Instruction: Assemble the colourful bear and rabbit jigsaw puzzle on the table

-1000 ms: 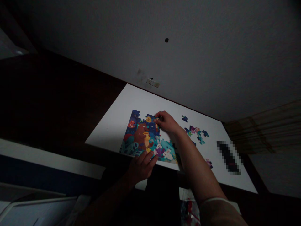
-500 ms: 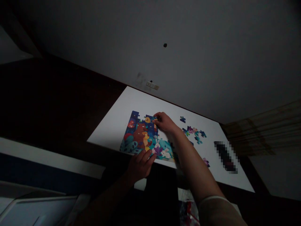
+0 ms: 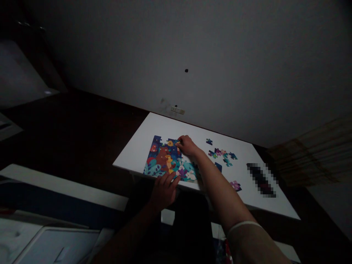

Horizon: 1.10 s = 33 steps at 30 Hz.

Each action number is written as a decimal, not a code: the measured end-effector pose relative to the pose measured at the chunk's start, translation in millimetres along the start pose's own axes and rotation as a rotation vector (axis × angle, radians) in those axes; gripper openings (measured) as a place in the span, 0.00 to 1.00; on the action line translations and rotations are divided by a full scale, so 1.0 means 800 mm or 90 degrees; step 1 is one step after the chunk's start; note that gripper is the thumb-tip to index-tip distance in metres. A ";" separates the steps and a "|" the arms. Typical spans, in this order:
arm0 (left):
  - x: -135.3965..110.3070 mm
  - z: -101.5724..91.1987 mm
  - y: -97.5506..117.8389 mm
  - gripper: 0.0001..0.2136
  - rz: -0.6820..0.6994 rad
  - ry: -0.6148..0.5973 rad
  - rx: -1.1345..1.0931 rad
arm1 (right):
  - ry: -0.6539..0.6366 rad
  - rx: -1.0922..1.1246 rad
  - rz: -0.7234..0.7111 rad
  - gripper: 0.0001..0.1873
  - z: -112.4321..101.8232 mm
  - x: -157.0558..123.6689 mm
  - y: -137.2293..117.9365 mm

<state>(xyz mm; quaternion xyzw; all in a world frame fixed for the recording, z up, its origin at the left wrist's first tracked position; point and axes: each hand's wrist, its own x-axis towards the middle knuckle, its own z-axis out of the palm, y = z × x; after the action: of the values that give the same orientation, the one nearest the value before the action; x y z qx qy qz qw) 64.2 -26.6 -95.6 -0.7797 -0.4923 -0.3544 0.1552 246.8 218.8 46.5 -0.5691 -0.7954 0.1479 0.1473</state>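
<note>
A partly joined jigsaw puzzle (image 3: pixel 162 157) with a brown bear, white rabbits and blue leaves lies on the white table. Its upper edge has gaps, and its upper right side is open. My right hand (image 3: pixel 187 145) pinches a puzzle piece (image 3: pixel 178 143) at the upper right edge of the joined part; the fingers partly hide that piece. At the puzzle's near edge rests my left hand (image 3: pixel 165 189), fingers stretched out flat and holding nothing. My right forearm covers the puzzle's lower right corner.
Several loose puzzle pieces (image 3: pixel 226 161) lie right of my forearm, with a single piece (image 3: pixel 209 141) farther back. A pixelated dark object (image 3: pixel 262 180) lies at the right of the white table (image 3: pixel 137 146). A wall (image 3: pixel 233 91) stands behind the table.
The camera view has tilted, so the table looks a little lower and flatter. Both hands stay at nearly the same spots on the puzzle.
</note>
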 end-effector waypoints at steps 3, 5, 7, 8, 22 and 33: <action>0.002 -0.005 0.000 0.30 -0.002 -0.009 0.015 | 0.019 0.011 0.025 0.11 -0.002 -0.004 -0.009; 0.001 -0.006 0.000 0.32 -0.004 -0.014 0.025 | 0.007 0.045 0.039 0.12 -0.005 -0.007 -0.016; 0.002 -0.008 0.000 0.33 -0.006 -0.018 0.034 | -0.007 0.098 0.035 0.10 -0.010 -0.011 -0.024; 0.002 -0.009 0.001 0.33 -0.008 -0.021 0.035 | -0.001 0.127 0.028 0.08 -0.014 -0.014 -0.027; 0.004 -0.018 0.000 0.28 -0.041 -0.070 -0.018 | 0.510 0.362 0.239 0.23 -0.083 -0.277 0.126; 0.001 0.015 -0.024 0.29 0.051 0.093 0.003 | 0.573 0.265 0.394 0.30 -0.063 -0.382 0.199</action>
<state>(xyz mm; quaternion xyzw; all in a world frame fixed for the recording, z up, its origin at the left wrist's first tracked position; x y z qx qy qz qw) 52.6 -10.1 -105.3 -0.7705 -0.4489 -0.4028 0.2063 499.0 -18.3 8.3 -0.7409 -0.4057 0.0809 0.5291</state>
